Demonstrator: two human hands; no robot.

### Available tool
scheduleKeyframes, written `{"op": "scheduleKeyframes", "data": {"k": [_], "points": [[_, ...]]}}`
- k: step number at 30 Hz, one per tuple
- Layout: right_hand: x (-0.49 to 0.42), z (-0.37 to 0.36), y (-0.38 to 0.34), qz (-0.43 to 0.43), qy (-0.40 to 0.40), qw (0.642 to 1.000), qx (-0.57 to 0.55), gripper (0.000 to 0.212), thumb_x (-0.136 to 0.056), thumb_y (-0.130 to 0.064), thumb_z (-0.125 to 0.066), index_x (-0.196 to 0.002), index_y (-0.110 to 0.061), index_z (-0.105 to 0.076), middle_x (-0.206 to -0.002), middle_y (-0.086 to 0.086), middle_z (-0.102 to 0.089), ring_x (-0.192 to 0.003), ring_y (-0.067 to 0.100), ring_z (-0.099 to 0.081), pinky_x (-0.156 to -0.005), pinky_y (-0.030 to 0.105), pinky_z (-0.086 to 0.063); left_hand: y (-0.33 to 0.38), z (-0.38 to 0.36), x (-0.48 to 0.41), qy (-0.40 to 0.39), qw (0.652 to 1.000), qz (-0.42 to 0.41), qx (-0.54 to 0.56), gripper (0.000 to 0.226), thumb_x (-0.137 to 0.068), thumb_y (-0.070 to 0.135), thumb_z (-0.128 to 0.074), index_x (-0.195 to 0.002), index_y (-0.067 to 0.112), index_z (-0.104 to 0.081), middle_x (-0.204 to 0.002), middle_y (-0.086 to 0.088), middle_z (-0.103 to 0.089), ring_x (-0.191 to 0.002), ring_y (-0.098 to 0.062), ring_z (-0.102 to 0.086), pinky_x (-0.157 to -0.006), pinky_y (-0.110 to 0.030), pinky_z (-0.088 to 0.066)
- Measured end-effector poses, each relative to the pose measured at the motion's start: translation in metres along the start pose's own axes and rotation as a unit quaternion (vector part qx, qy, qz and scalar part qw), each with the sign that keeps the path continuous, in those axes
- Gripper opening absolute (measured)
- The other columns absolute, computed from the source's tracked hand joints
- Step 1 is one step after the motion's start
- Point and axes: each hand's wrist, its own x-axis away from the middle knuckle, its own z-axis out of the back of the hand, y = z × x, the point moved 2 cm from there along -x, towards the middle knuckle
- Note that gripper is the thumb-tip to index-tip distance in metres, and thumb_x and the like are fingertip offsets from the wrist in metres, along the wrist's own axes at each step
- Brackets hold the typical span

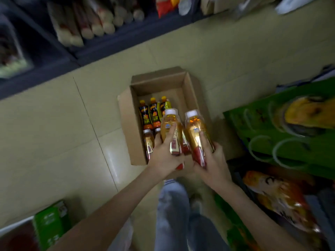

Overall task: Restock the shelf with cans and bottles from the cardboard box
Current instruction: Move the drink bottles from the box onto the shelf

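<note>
**A:** What surrounds the scene, largest things first?

**B:** A pale tiled floor (54, 133), seen from above, fills most of the view. A dark shelf (126, 38) runs along the top left and holds long, blurred packets. At the right stands a large green carton (272, 134). Below it lies a bag printed in orange (279, 196). A small green pack (51, 223) sits at the lower left. The person's legs in light jeans (174, 214) show at the bottom centre.

**A:** Where is the cardboard box, and what blocks it?

**B:** The open cardboard box (157, 78) sits on the floor in the middle, between the shelf and the green carton. Its flaps are folded outward. Both hands and the 2 bottles they hold cover its near end.

**A:** How are the hands holding them?

**B:** The left hand (163, 156) grasps the left bottle (170, 124) round its lower body, with 1 finger laid up along the label. The right hand (212, 163) grasps the right bottle (194, 127) the same way. The 2 bottles are side by side, over the near end of the box.

**A:** Which way do they point?

**B:** Their long axes run away from the person, roughly parallel. The caps point toward the shelf and the bases toward the person.

**A:** How do they look?

**B:** They are clear plastic with golden liquid, white caps and gold and red labels.

**A:** What is in the box?

**B:** There are 3 smaller orange-capped bottles (146, 115) with dark and yellow labels, near the middle. At least 2 white-capped bottles (148, 140) are at the near left, partly hidden by the left hand.
</note>
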Motion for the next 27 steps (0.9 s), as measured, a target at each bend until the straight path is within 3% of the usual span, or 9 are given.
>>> {"op": "scheduleKeyframes", "data": {"k": [6,11,13,18,21,23,25,27], "points": [[0.092,0.105,-0.061,0.082,0.085,0.991,-0.063,0.109,-0.079,-0.035,-0.071,-0.128,-0.072,0.019,-0.138,0.012,-0.026,-0.125,0.036,-0.04,-0.1,0.044,-0.04,0.082,0.04,0.132,0.076,0.991,-0.089,0.069,0.103,-0.07,0.025,-0.078,-0.148,0.048,-0.015,-0.14,-0.003,-0.036,-0.126,-0.019,-0.044,-0.094,-0.017,-0.035],[0.203,0.178,-0.082,0.143,0.154,0.971,-0.116,0.109,-0.079,-0.034,-0.071,-0.127,-0.073,0.018,-0.121,-0.003,-0.024,-0.121,0.032,-0.043,-0.1,0.043,-0.041,0.142,0.046,0.248,0.125,0.967,-0.194,0.106,0.102,-0.068,0.026,-0.076,-0.148,0.048,-0.016,-0.137,0.001,-0.042,-0.121,-0.012,-0.049,-0.097,-0.02,-0.04],[0.253,0.207,-0.086,0.159,0.19,0.962,-0.118,0.108,-0.079,-0.034,-0.07,-0.13,-0.07,0.017,-0.123,-0.004,-0.023,-0.123,0.031,-0.043,-0.099,0.043,-0.042,0.168,0.042,0.3,0.128,0.955,-0.243,0.108,0.101,-0.071,0.025,-0.075,-0.147,0.051,-0.014,-0.136,0.002,-0.041,-0.12,-0.009,-0.048,-0.1,-0.022,-0.041],[0.355,0.279,-0.098,0.201,0.326,0.921,-0.068,0.106,-0.079,-0.036,-0.07,-0.138,-0.063,0.015,-0.142,0.011,-0.023,-0.132,0.032,-0.035,-0.098,0.047,-0.045,0.237,0.04,0.404,0.139,0.915,-0.357,0.128,0.097,-0.069,0.031,-0.067,-0.14,0.062,-0.008,-0.138,0.005,-0.037,-0.115,0.002,-0.05,-0.095,-0.016,-0.046],[0.398,0.315,-0.104,0.211,0.372,0.901,-0.076,0.108,-0.082,-0.035,-0.069,-0.133,-0.065,0.022,-0.142,0.006,-0.019,-0.127,0.028,-0.039,-0.097,0.036,-0.043,0.276,0.046,0.441,0.125,0.883,-0.435,0.123,0.098,-0.078,0.019,-0.071,-0.139,0.062,-0.009,-0.143,0.002,-0.031,-0.111,0.013,-0.047,-0.083,-0.004,-0.044],[0.43,0.337,-0.105,0.209,0.411,0.883,-0.083,0.11,-0.083,-0.034,-0.068,-0.128,-0.068,0.026,-0.143,0.003,-0.017,-0.127,0.026,-0.041,-0.096,0.032,-0.041,0.301,0.047,0.469,0.126,0.859,-0.486,0.102,0.099,-0.079,0.019,-0.071,-0.14,0.064,-0.007,-0.146,0.003,-0.028,-0.112,0.012,-0.047,-0.089,-0.01,-0.045],[0.46,0.354,-0.105,0.2,0.44,0.872,-0.083,0.109,-0.082,-0.035,-0.067,-0.129,-0.068,0.025,-0.143,0.001,-0.017,-0.126,0.027,-0.043,-0.1,0.038,-0.043,0.321,0.043,0.492,0.111,0.843,-0.518,0.096,0.099,-0.079,0.02,-0.071,-0.14,0.064,-0.006,-0.147,0.003,-0.027,-0.116,0.005,-0.05,-0.093,-0.019,-0.048],[0.487,0.367,-0.104,0.19,0.461,0.864,-0.065,0.104,-0.079,-0.039,-0.061,-0.131,-0.066,0.024,-0.141,-0.004,-0.017,-0.122,0.026,-0.046,-0.096,0.043,-0.047,0.334,0.037,0.511,0.093,0.824,-0.547,0.111,0.1,-0.08,0.013,-0.071,-0.144,0.057,-0.008,-0.149,-0.001,-0.025,-0.109,0.009,-0.054,-0.083,-0.008,-0.048]]}}
